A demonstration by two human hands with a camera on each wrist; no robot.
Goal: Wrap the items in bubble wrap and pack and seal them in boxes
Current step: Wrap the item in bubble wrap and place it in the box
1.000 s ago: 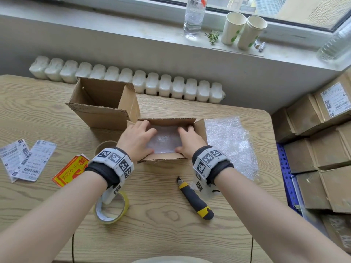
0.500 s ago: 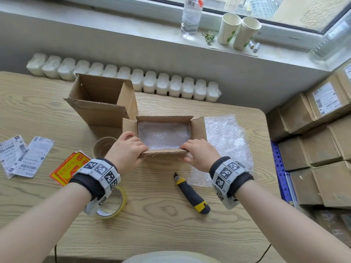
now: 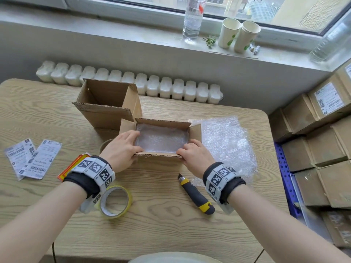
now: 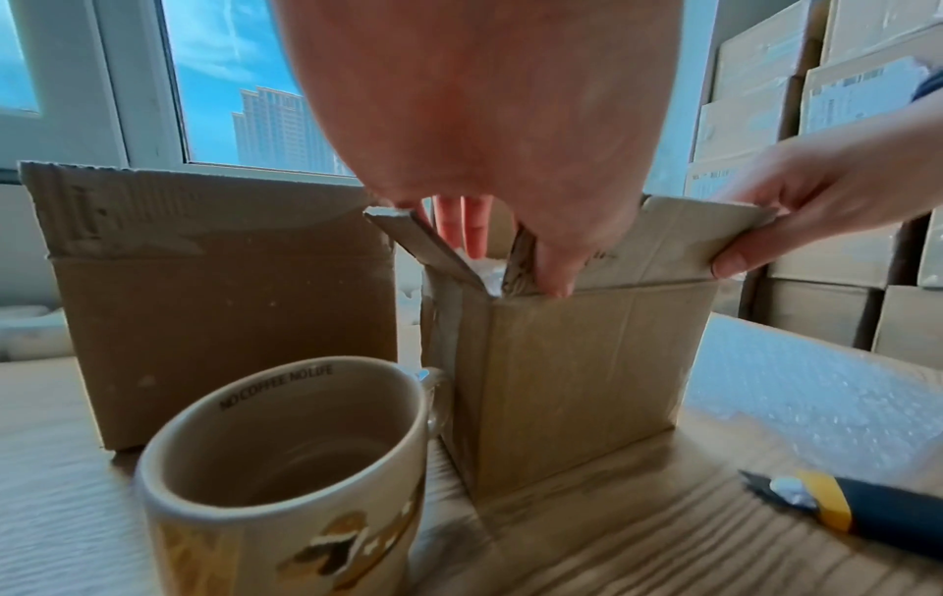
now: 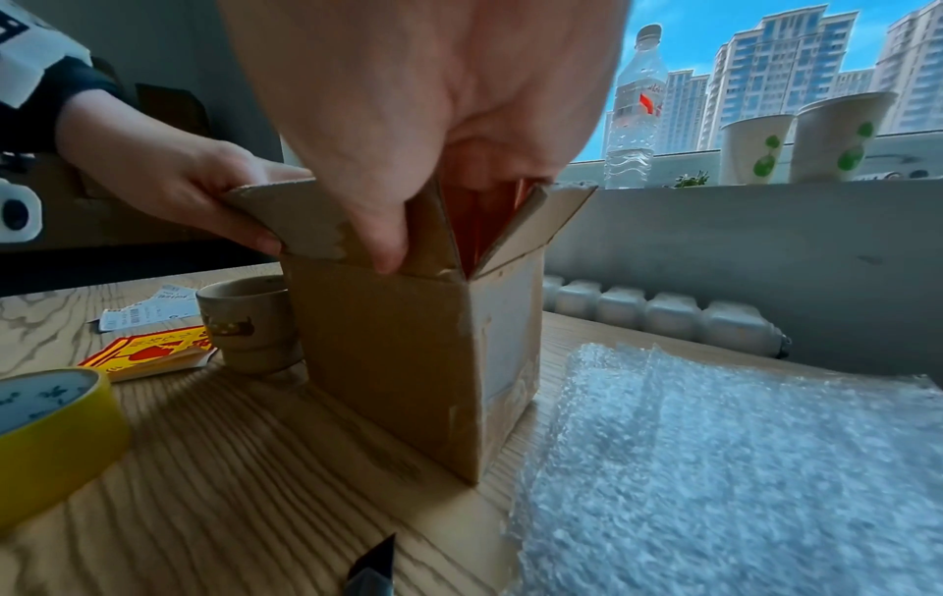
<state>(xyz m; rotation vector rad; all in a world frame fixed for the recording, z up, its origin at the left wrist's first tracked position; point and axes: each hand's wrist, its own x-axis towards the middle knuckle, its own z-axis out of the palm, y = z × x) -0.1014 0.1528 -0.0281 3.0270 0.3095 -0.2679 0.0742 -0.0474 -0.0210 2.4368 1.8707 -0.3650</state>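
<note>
The box [image 3: 161, 141] stands open on the table [image 3: 171, 224], directly under both sets of fingers, with a bubble-wrapped item [image 3: 161, 139] lying flat inside. Its long axis runs left to right, so each hand takes one end of the near flap [image 4: 663, 250]. The left hand [image 3: 121, 149] pinches the flap at its left corner, thumb outside on the front face and fingers [image 4: 462, 226] reaching down inside. The right hand [image 3: 195, 156] pinches the right corner the same way, thumb on the front and fingers curled over the edge. Both hands are equally close to the box; neither has the advantage. The flap is upright between the thumbs and fingers, so folding it shut means tipping it away from the person, over the wrapped item; the far and side flaps are still open.

Outward from the fingers: a mug [image 4: 286, 463] just left of the box, a bigger box [image 3: 106, 105] behind the left hand, loose bubble wrap [image 3: 226, 145] right of the right hand, a knife [image 3: 195, 196] and tape [image 3: 115, 202] near the wrists, labels [image 3: 32, 158] farther left.

A second ago both hands were down inside the box, pressing on the wrap; they have since drawn back to the near edge and taken hold of the flap. The box itself has not moved.
</note>
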